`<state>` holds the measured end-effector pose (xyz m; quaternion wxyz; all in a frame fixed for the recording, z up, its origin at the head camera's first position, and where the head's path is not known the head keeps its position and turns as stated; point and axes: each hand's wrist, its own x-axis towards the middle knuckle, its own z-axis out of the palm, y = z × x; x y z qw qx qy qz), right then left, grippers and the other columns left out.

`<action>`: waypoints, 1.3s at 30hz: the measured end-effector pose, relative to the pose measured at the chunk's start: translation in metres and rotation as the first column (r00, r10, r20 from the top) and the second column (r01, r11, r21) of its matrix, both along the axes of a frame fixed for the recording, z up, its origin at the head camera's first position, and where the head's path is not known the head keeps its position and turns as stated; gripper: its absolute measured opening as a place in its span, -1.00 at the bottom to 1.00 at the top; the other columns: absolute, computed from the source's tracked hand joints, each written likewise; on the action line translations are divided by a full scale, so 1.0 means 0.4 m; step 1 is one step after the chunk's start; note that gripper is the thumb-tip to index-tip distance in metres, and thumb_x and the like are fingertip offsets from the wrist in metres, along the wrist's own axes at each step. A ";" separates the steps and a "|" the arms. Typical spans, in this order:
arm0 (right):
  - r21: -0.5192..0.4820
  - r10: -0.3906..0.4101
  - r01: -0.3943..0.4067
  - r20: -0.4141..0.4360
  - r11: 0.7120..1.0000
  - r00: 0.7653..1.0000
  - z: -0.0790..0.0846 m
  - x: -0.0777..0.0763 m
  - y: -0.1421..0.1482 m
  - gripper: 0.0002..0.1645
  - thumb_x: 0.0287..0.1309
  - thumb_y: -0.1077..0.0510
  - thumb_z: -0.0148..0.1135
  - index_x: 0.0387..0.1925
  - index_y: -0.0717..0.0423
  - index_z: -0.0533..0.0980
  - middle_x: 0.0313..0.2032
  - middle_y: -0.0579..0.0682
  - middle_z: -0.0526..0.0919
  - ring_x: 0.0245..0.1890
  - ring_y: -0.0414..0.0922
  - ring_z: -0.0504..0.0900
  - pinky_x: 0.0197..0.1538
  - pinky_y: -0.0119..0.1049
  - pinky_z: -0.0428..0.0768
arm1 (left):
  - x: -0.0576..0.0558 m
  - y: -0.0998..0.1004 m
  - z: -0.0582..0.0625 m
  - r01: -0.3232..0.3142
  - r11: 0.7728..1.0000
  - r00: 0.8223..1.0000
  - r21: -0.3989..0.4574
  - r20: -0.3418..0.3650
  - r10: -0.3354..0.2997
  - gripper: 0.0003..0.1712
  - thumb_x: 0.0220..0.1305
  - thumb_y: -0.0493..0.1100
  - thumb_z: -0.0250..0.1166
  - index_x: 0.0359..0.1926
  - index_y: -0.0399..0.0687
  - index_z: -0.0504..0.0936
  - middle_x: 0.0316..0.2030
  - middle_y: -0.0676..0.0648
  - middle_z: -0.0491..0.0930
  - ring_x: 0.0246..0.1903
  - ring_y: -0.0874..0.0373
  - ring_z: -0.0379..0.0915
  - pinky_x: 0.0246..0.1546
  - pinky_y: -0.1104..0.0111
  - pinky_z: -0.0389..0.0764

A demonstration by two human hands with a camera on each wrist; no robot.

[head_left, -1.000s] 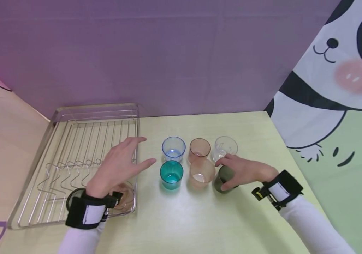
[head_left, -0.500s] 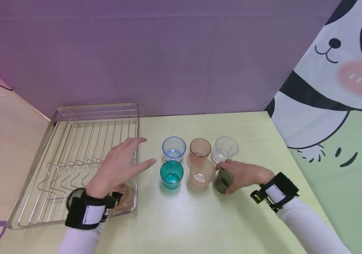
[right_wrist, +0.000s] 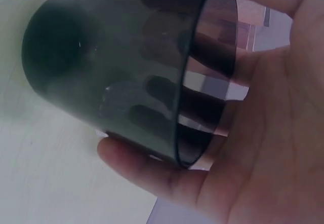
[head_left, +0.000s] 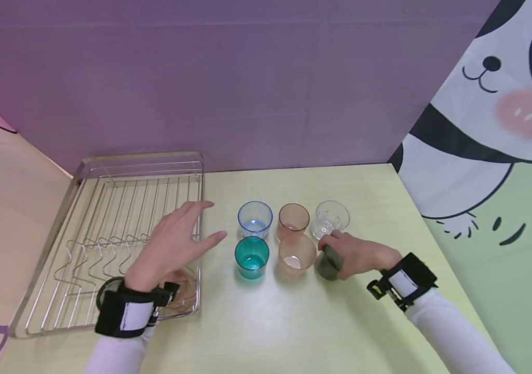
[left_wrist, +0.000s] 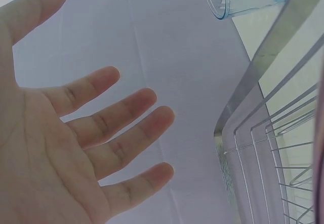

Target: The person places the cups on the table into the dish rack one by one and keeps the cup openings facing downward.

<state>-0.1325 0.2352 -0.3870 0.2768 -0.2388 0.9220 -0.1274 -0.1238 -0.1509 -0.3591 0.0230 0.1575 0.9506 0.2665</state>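
Note:
My right hand (head_left: 359,254) grips a dark grey glass tumbler (head_left: 328,265) at the right end of the near row. In the right wrist view the fingers wrap the tumbler (right_wrist: 116,67) near its rim, thumb on one side and fingertips on the other. Over the right side of the wire rack, my left hand (head_left: 172,244) hovers with fingers spread and nothing in it; its palm (left_wrist: 45,153) shows bare in the left wrist view. Left of the dark tumbler stand a peach tumbler (head_left: 296,254) and a teal one (head_left: 251,262).
Behind are a blue-rimmed tumbler (head_left: 255,221), a brownish-pink one (head_left: 293,219) and a clear one (head_left: 333,214). The metal rack (head_left: 121,202) fills the table's left, holding a dark-rimmed glass (head_left: 106,288) and a pinkish glass (head_left: 187,293), partly behind my left wrist.
My right thumb and fingers have closed round the dark tumbler, and the tumbler has shifted slightly away from me. The left hand has stayed almost still.

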 end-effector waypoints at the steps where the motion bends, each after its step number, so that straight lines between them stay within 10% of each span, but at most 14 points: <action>1: 0.001 -0.002 0.002 0.001 1.000 1.000 -0.001 0.000 0.001 -0.18 -0.39 0.29 0.47 0.08 0.01 0.41 0.00 0.05 0.43 -0.05 -0.04 0.44 -0.08 -0.20 0.55 | 0.000 0.000 0.000 -0.001 1.000 1.000 0.002 0.002 0.001 -0.08 0.26 0.44 0.13 0.40 -0.07 0.31 0.37 -0.23 0.36 0.32 -0.24 0.32 0.28 -0.19 0.37; 24: -0.026 -0.025 0.023 -0.044 0.999 0.999 -0.014 -0.003 0.017 -0.22 -0.32 0.21 0.50 0.09 0.05 0.42 0.00 0.09 0.46 -0.08 -0.02 0.48 -0.07 -0.18 0.56 | -0.005 -0.001 0.004 0.009 1.000 1.000 0.003 -0.011 -0.009 -0.09 0.28 0.42 0.12 0.41 -0.09 0.29 0.38 -0.23 0.34 0.34 -0.23 0.29 0.29 -0.17 0.37; 39: -0.228 -0.034 0.035 0.008 0.973 0.999 0.078 -0.017 0.063 -0.26 -0.18 0.10 0.50 0.13 0.03 0.44 -0.02 -0.07 0.58 0.01 -0.03 0.52 0.08 -0.16 0.55 | -0.007 -0.006 0.016 -0.028 0.999 1.000 0.025 0.007 0.028 -0.09 0.28 0.45 0.09 0.41 -0.05 0.29 0.40 -0.22 0.31 0.39 -0.20 0.23 0.32 -0.18 0.32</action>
